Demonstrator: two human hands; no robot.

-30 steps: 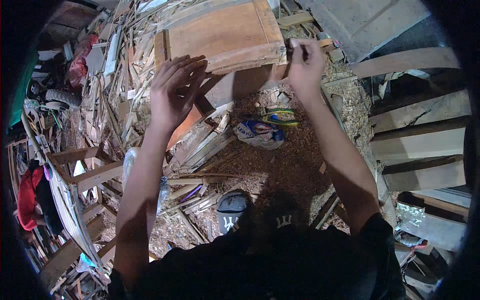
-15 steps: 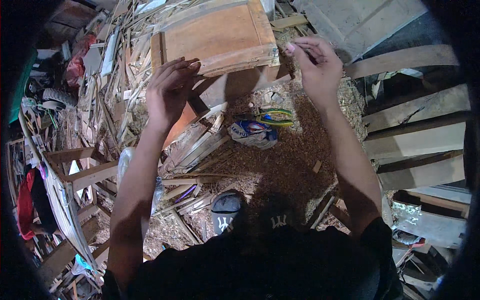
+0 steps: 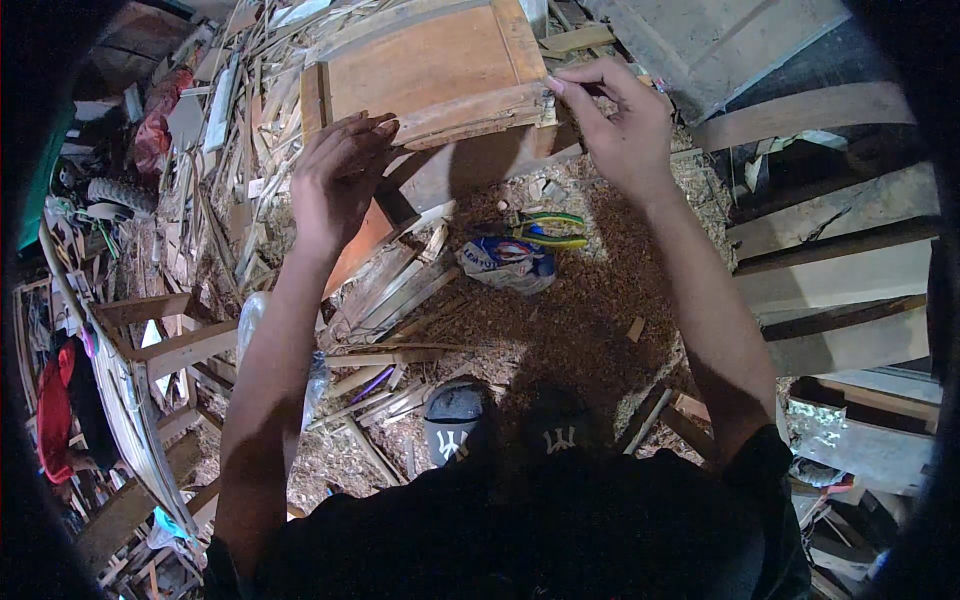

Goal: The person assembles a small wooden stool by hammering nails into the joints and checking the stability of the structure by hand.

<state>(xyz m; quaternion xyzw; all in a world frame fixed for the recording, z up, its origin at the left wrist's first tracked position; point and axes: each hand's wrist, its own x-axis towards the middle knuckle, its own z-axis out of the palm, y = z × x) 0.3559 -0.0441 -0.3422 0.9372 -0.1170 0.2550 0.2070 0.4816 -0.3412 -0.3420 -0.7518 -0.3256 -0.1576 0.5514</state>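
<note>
An orange-brown framed wooden panel (image 3: 430,60) lies in front of me, its near edge rough and worn. At the panel's right near corner is my right hand (image 3: 628,125), thumb and forefinger pinched together. Whatever small thing they hold is too small to make out. My left hand (image 3: 340,180) is by the near left edge, palm down with its fingers stretched loosely over the wood and holding nothing I can see. Below the panel, pliers with green-yellow handles (image 3: 553,240) lie on the sawdust beside a crumpled white and blue packet (image 3: 508,266).
Wood scraps (image 3: 220,190) pile up at the left and behind the panel. A wooden frame (image 3: 150,350) stands at the lower left. Curved pale boards (image 3: 840,280) are stacked on the right. My slippers (image 3: 455,415) stand on sawdust among loose wood strips.
My right hand has moved slightly left and up, bringing its pinched fingertips to the panel's corner. The left hand has barely moved.
</note>
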